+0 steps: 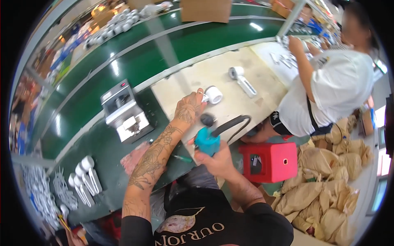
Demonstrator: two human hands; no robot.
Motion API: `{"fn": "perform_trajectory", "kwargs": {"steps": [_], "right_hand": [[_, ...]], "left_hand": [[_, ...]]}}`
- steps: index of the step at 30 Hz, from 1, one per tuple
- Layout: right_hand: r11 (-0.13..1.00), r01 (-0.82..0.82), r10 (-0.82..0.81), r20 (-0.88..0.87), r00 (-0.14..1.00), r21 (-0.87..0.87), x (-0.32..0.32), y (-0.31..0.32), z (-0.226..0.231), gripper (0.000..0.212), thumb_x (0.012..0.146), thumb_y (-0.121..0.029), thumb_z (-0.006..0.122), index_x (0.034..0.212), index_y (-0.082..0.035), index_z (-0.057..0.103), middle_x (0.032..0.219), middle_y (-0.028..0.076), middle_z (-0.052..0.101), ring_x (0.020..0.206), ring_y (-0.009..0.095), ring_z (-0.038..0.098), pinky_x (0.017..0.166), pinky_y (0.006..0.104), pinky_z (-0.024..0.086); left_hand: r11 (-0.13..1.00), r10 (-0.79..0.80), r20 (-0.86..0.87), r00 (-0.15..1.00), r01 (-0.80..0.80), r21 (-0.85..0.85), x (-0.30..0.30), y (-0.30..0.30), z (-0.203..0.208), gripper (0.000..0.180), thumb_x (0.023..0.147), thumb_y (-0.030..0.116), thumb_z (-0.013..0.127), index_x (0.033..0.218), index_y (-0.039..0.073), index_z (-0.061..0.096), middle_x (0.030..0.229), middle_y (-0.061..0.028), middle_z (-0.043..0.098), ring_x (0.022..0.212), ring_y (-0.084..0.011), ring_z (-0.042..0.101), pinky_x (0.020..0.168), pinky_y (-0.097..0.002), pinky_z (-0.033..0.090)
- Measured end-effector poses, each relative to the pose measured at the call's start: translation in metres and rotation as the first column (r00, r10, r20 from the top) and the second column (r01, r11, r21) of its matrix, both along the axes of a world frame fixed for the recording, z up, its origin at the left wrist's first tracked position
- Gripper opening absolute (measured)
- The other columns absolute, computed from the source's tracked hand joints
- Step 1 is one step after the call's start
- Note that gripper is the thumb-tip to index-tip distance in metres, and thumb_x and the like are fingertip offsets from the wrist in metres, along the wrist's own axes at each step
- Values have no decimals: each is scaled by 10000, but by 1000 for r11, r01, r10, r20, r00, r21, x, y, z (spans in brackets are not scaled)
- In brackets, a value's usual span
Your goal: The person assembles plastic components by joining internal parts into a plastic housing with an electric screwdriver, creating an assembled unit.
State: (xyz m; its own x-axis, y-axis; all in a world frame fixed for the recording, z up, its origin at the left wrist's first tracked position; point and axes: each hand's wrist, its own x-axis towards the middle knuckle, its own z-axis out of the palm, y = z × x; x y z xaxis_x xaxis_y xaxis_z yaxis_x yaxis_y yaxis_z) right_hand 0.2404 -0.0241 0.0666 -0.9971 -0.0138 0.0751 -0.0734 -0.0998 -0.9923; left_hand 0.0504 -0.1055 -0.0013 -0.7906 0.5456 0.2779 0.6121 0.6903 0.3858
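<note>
My left hand [191, 107], on a tattooed arm, is closed around the narrow part of a white handheld device with a round, vented head [214, 94]; the hand hides the rest of it. In my right hand [218, 161] I grip a teal power tool [207, 141] with a black hose-like part and cord [232, 124]. A dark round tip [207, 119] at the tool's front sits just below the white head, apart from it. Beyond, a similar white device with a straight handle [247, 87] lies on the pale board [193, 78].
A silver machine [130, 119] stands left on the green bench. Several white devices [86, 180] lie further left, beside grey cords [65, 190]. At right are a co-worker in a white shirt [334, 90], a red stool [269, 162] and brown sacks [324, 197]. A green conveyor [197, 39] runs behind.
</note>
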Motion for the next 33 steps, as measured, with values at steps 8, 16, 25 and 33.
{"fn": "perform_trajectory", "kwargs": {"steps": [8, 16, 25, 33], "right_hand": [[991, 8, -23, -111, 994, -135, -22, -32, -12, 470, 922, -331, 717, 1157, 53, 582, 858, 82, 643, 679, 137, 590, 618, 272, 478], [949, -220, 167, -232, 958, -227, -48, -104, 6, 675, 927, -585, 634, 1162, 46, 585, 743, 60, 591, 688, 149, 580, 613, 281, 449], [956, -192, 94, -389, 917, -222, -142, -179, 0, 474, 967, -400, 681, 1100, 46, 593, 733, 50, 603, 653, 136, 594, 600, 268, 470], [955, -250, 148, -471, 869, -161, -162, -194, -24, 340, 1006, -338, 629, 992, -8, 552, 723, 54, 576, 633, 164, 571, 579, 303, 479]], "left_hand": [[897, 114, 191, 975, -184, 402, 100, -141, 42, 251, 796, 196, 798, 975, 67, 678, 948, -100, 662, 901, -337, 635, 834, -423, 508], [910, 185, 220, 958, -252, 330, 149, -220, 26, 298, 763, 203, 810, 1014, 76, 711, 1009, -59, 653, 1015, -278, 570, 931, -406, 467], [940, 229, 107, 968, -248, 234, 148, -243, 21, 402, 842, 379, 743, 1111, 84, 702, 1056, -44, 603, 1046, -261, 550, 932, -402, 452], [930, 209, 60, 976, -217, 297, 145, -247, 10, 402, 881, 374, 708, 1189, 118, 685, 1058, -57, 650, 992, -261, 582, 929, -407, 458]]}}
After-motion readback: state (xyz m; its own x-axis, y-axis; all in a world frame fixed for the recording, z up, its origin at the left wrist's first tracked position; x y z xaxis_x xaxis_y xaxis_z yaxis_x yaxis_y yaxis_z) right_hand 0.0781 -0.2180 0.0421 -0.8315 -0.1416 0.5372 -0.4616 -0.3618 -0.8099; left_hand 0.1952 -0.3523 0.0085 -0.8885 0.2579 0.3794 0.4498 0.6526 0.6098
